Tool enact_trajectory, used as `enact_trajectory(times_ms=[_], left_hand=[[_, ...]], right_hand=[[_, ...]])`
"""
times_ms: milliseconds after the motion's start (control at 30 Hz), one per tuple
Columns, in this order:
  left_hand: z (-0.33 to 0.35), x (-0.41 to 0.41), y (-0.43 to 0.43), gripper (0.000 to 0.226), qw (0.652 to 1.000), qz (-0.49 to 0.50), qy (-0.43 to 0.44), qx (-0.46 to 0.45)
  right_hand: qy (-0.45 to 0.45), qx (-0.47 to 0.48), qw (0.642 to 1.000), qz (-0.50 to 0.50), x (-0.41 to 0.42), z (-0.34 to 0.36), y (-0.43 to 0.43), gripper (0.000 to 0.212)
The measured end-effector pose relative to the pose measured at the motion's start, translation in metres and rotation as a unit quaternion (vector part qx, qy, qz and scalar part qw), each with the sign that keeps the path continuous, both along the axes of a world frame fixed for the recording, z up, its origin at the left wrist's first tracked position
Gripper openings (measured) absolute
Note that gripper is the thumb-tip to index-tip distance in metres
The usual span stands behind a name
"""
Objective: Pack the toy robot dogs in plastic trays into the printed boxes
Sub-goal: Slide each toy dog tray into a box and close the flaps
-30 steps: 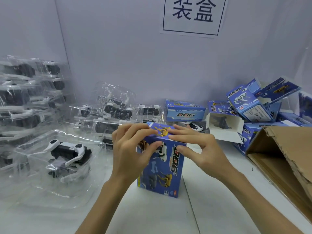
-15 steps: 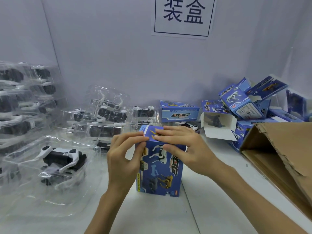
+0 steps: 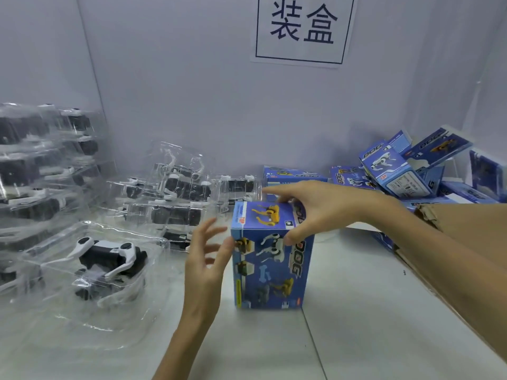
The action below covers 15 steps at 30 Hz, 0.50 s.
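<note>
Left hand (image 3: 204, 266) off box (image 3: 270, 259) (fingers spread); right hand (image 3: 315, 209) grips top.

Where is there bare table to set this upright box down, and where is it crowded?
Bare white table lies between the upright printed box and the cardboard carton, and in front of the box between the forearms. Crowded: trayed toy dogs fill the left side; loose printed boxes pile at back right. The right hand grips the box top.
</note>
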State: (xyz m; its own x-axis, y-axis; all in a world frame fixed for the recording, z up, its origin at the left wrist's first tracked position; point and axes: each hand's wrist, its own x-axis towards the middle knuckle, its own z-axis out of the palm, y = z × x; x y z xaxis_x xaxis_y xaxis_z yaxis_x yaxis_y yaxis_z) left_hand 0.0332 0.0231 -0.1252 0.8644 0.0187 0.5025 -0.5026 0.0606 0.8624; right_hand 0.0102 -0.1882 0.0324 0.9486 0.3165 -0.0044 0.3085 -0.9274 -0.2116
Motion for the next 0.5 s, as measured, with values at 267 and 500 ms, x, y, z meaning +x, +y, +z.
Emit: enact_trajectory(times_ms=[267, 500], left_hand=[[0.003, 0.011, 0.01, 0.082, 0.857, -0.258, 0.379, -0.236], [0.004, 0.009, 0.021, 0.057, 0.854, -0.338, 0.316, -0.236]], right_hand=[[-0.38, -0.05, 0.911, 0.15, -0.047, -0.028, -0.003, 0.081], [-0.453, 0.015, 0.883, 0.123, -0.06, -0.079, -0.025, 0.079]])
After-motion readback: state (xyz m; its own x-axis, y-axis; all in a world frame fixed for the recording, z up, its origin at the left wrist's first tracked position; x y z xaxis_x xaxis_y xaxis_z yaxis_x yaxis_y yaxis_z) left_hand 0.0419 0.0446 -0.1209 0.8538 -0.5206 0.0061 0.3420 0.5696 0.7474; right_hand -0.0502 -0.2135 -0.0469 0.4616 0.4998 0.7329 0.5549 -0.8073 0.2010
